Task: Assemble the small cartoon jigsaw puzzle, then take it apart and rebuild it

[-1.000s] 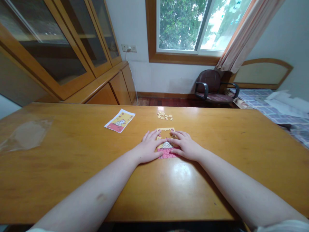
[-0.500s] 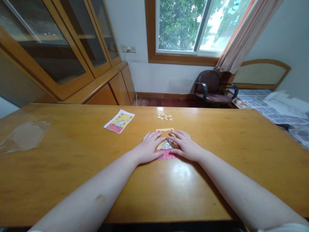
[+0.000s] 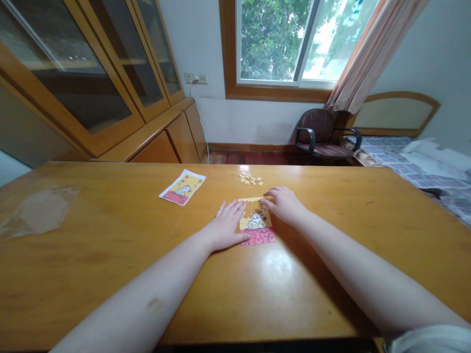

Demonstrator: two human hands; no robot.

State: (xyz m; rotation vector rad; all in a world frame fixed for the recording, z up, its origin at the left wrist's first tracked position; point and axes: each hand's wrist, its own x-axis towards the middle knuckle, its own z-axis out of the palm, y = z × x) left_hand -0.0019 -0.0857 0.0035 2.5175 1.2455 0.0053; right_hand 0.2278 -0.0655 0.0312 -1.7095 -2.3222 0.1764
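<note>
A small jigsaw puzzle [image 3: 256,226] with a yellow top, a white cartoon figure and a pink bottom lies on the wooden table [image 3: 110,255]. My left hand [image 3: 226,226] lies flat with its fingers stretched out, against the puzzle's left edge. My right hand [image 3: 283,203] rests at the puzzle's upper right corner with the fingers curled down onto it; I cannot see whether it holds a piece. A little heap of loose yellow pieces [image 3: 250,179] lies just beyond the puzzle.
A printed picture card [image 3: 182,187] lies to the left of the puzzle. A clear plastic bag [image 3: 39,211] lies at the far left. Behind the table are wooden cabinets [image 3: 110,98], a dark armchair [image 3: 321,135], a window and a bed [image 3: 423,162].
My right hand has slid off the puzzle's middle to its upper right corner, so more of the picture shows. My left hand has barely moved.
</note>
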